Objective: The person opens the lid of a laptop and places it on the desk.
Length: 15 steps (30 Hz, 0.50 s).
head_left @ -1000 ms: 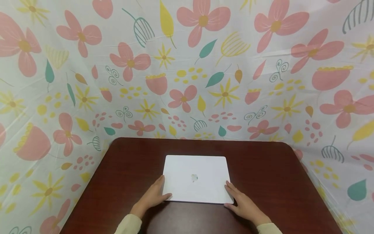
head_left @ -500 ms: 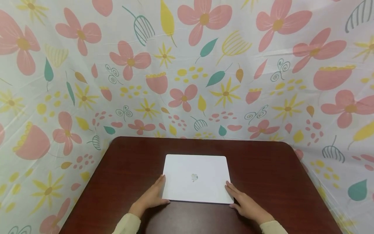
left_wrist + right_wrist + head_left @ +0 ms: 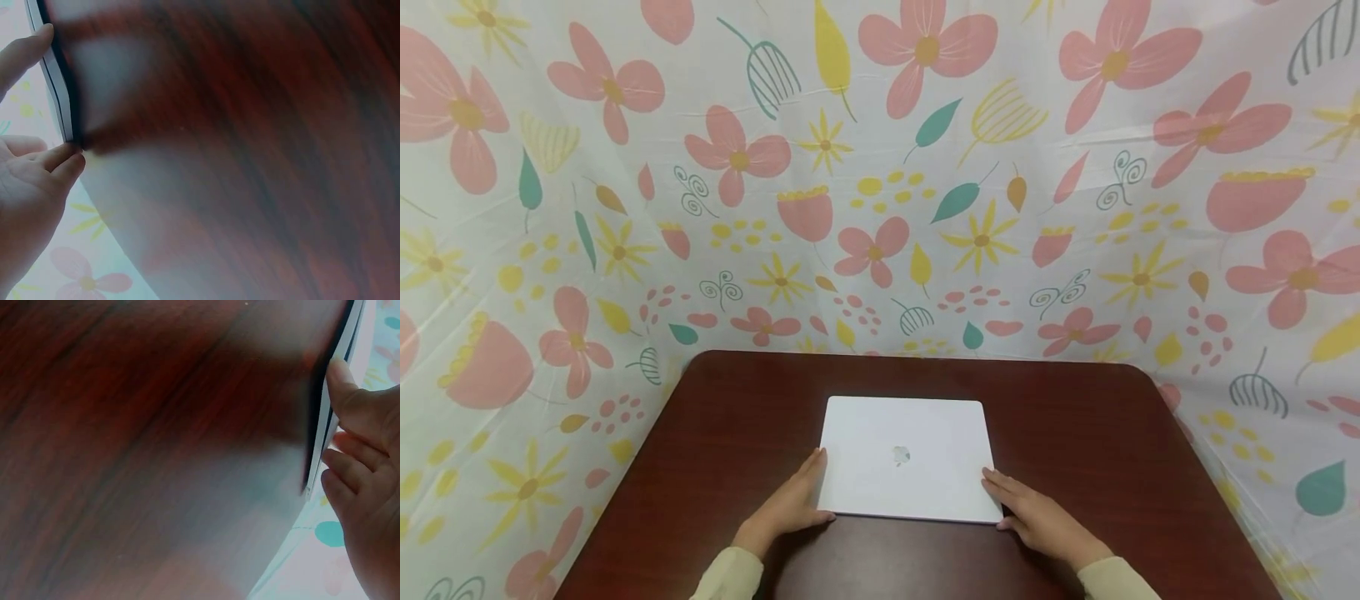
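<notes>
A closed silver laptop (image 3: 910,483) with an apple logo on its lid lies flat near the middle of the table. My left hand (image 3: 786,504) is at its left side, fingers along the left edge and thumb by the front left corner. On the other side, my right hand (image 3: 1037,517) touches the right edge with its fingertips, the thumb at the front right corner. Both hands have fairly straight fingers. In the left wrist view, the thumb and fingertips meet the laptop's thin edge (image 3: 59,94). The right wrist view shows the thumb against that edge as well.
The dark red-brown wooden table (image 3: 737,392) has rounded far corners. A white cloth (image 3: 880,192) printed with flowers and leaves hangs behind it and along both sides.
The left thumb has slipped off the lid to the front edge. My right hand has shifted slightly right, its thumb now at the corner. The laptop stays put on the table.
</notes>
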{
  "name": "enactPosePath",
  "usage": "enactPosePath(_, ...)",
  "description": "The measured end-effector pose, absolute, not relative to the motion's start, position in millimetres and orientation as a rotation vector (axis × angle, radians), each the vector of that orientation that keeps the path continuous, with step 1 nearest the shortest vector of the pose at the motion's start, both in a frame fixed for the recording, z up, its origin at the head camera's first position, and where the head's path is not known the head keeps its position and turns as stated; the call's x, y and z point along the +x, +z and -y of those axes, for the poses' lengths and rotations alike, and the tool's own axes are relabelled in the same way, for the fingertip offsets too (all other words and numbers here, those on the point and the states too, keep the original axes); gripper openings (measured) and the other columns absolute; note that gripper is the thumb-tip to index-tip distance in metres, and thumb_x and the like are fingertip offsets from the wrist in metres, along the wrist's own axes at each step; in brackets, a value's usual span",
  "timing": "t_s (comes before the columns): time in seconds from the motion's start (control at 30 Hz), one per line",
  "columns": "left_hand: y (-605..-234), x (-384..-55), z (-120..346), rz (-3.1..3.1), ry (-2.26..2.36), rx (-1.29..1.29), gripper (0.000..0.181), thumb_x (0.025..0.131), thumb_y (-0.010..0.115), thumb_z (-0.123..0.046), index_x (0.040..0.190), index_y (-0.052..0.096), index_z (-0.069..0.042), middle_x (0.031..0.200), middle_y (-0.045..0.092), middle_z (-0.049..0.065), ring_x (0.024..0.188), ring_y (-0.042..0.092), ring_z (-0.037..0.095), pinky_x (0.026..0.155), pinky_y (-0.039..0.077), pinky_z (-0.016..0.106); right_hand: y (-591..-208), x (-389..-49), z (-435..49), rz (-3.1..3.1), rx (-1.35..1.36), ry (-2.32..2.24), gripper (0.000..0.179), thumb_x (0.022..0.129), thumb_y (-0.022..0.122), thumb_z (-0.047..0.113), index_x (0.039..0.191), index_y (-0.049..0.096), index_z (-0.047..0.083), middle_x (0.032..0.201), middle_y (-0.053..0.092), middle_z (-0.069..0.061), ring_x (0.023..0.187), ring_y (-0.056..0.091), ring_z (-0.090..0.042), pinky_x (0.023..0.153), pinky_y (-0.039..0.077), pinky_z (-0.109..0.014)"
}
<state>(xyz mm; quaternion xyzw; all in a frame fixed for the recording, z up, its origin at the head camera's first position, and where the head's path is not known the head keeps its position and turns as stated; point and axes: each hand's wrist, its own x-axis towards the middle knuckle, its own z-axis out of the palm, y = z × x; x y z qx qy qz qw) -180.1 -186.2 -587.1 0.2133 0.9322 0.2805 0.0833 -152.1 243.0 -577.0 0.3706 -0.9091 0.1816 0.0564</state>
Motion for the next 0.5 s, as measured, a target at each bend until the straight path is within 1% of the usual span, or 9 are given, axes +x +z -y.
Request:
enactPosePath(0.17, -587.1, -179.8, 186.6, -2.783, 0.833, 0.648, 0.103, 0.075, 0.083, -0.024, 0.147, 0.019, 0.012, 0.152, 0.019, 0.033, 0.14, 0.024, 0.043, 0.109, 0.028, 0.055, -581.0, -149.6, -241.5, 2.639, 1.14, 0.468, 0.058, 0.073, 0.08, 0.006, 0.126, 0.059, -0.006, 0.131, 0.056, -0.02, 0.113, 0.06, -0.033, 0.083, 0.055, -0.041)
enactPosePath(0.3, -587.2, -180.0, 186.3, -2.779, 0.833, 0.641, 0.103, 0.076, 0.082, -0.024, 0.148, 0.018, 0.011, 0.153, 0.018, 0.032, 0.141, 0.023, 0.042, 0.109, 0.027, 0.054, -581.9, -147.3, -239.8, 2.557, 1.139, 0.377, 0.054, 0.07, 0.081, 0.002, 0.12, 0.062, -0.006, 0.127, 0.059, -0.02, 0.11, 0.061, -0.032, 0.082, 0.054, -0.04)
enactPosePath(0.4, -585.9, -179.2, 185.9, -2.78, 0.836, 0.632, 0.103, 0.075, 0.083, -0.023, 0.148, 0.018, 0.011, 0.153, 0.018, 0.032, 0.14, 0.024, 0.042, 0.109, 0.029, 0.054, -582.3, -145.9, -239.5, 2.531, 1.128, 0.324, 0.054, 0.069, 0.08, -0.001, 0.12, 0.062, -0.006, 0.128, 0.059, -0.019, 0.11, 0.061, -0.031, 0.083, 0.054, -0.04)
enactPosePath(0.5, -585.2, -178.3, 185.4, -2.782, 0.833, 0.619, 0.103, 0.076, 0.083, -0.022, 0.148, 0.018, 0.01, 0.153, 0.018, 0.031, 0.14, 0.025, 0.041, 0.109, 0.03, 0.053, -582.7, -144.5, -240.1, 2.521, 1.124, 0.307, 0.053, 0.072, 0.077, -0.003, 0.122, 0.061, -0.006, 0.129, 0.058, -0.019, 0.111, 0.061, -0.031, 0.083, 0.054, -0.042)
